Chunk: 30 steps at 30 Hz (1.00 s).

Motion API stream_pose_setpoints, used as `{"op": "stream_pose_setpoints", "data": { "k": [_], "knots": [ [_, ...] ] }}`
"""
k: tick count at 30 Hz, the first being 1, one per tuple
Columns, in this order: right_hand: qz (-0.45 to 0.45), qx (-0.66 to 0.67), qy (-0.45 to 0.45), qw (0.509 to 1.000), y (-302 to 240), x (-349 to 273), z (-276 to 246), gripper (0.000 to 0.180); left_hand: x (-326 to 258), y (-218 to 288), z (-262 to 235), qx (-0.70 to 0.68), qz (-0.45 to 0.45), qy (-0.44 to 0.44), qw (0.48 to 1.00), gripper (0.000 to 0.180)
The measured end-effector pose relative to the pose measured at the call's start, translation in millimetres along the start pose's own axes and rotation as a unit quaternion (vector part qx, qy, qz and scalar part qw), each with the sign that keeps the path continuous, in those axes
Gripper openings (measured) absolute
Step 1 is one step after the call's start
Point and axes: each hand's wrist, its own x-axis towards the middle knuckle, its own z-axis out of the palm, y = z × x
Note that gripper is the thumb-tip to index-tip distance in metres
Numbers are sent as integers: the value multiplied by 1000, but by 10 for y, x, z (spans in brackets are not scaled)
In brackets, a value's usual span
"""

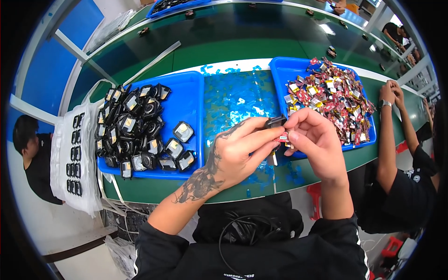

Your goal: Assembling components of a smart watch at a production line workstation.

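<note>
My left hand [240, 144] is closed on a small black housing [276, 122], much of it hidden behind the fingers. Against it, my right hand [319, 144] pinches a small red circuit board [283, 137] between thumb and fingers. The fingertips of both hands nearly meet above the green table. To the left, a blue tray [198, 112] carries a heap of black watch-like housings [127, 123]. A second blue tray [278, 70], on the right, is piled with small red boards [329, 95] that have silver and yellow parts.
Blue film scraps [238, 100] litter the green table [219, 191] between the trays. White plastic bagging [70, 163] with black housings hangs at the left. A green conveyor belt [210, 42] runs beyond the trays. A co-worker's forearms [387, 126] rest at the right.
</note>
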Motion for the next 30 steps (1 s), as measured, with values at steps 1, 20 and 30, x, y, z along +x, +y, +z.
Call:
{"op": "stream_pose_setpoints", "data": {
  "k": [1,20,30],
  "knots": [
    [0,0,3,1000,-16,6,-31,13,1,8,-7,-2,1,-2,1000,30],
    [-93,-125,115,981,239,-169,84,24,-10,39,68,-319,-277,-58,904,22],
    [-178,-215,172,945,413,-108,120,26,-29,58,126,-407,-267,1,873,47]
  ]
}}
